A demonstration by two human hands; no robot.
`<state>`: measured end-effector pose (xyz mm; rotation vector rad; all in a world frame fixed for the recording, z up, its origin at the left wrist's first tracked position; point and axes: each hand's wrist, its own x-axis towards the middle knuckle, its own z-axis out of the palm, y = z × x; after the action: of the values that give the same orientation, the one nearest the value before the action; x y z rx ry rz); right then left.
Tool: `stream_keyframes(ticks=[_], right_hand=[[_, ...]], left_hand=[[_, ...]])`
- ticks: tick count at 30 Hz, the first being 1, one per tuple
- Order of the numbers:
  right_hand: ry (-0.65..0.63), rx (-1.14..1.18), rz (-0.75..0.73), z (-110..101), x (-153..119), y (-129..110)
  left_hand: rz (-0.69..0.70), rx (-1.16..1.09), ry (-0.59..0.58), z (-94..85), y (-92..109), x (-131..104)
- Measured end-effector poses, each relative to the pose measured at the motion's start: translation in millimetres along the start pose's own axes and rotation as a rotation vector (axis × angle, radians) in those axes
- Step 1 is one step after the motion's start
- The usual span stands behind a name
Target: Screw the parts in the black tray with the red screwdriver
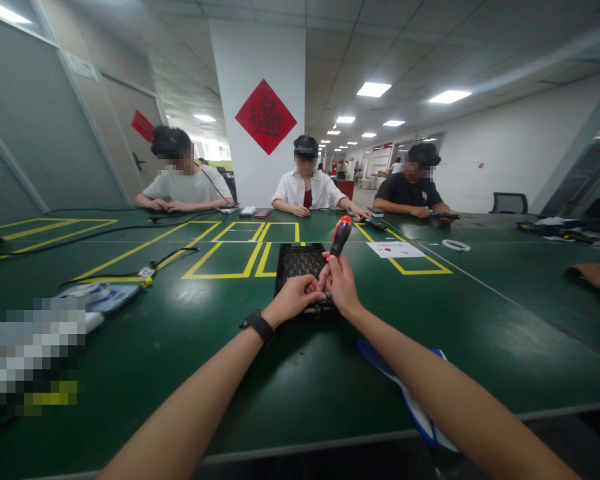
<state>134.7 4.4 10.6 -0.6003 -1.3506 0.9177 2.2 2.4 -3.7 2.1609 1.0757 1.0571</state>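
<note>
A black tray-like case [303, 259] with a patterned inside lies on the green table in front of me. My right hand [341, 283] is closed around the shaft end of a screwdriver [342, 235], whose red and black handle points up and away from me. At the near right part of the case, my left hand [299, 297] has its fingers pinched together close to the right fingertips. Whatever small piece the left fingers hold is hidden. A dark band [259, 327] is on my left wrist.
Blue and white insoles or similar flat pieces [420, 407] lie under my right forearm. A white sheet [395, 250] and a white ring [455, 246] are to the right. Cables and a plastic packet [105, 295] lie left. Several people sit across the green table [220, 393].
</note>
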Motion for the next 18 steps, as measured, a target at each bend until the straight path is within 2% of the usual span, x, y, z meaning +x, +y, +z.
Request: stream_keyframes(ticks=[5, 7, 11, 15, 18], right_hand=[[-0.063, 0.033, 0.043, -1.5, 1.3, -1.3], [-0.056, 0.006, 0.041, -1.9, 1.5, -1.2], [-0.003, -0.043, 0.021, -1.4, 1.1, -0.5], [-0.026, -0.018, 0.027, -0.6, 1.0, 0.6], [-0.045, -0.009, 0.044, -1.0, 1.0, 1.2]], left_hand=[[0.05, 0.051, -0.049, -2.7, 4.1, -0.4], [0.07, 0.052, -0.061, -2.4, 5.9, -0.2], [0.046, 0.059, -0.01, -0.3, 6.4, 0.7], [0.038, 0.085, -0.007, -0.9, 3.9, 0.5], [0.065, 0.063, -0.048, -3.3, 4.8, -0.5]])
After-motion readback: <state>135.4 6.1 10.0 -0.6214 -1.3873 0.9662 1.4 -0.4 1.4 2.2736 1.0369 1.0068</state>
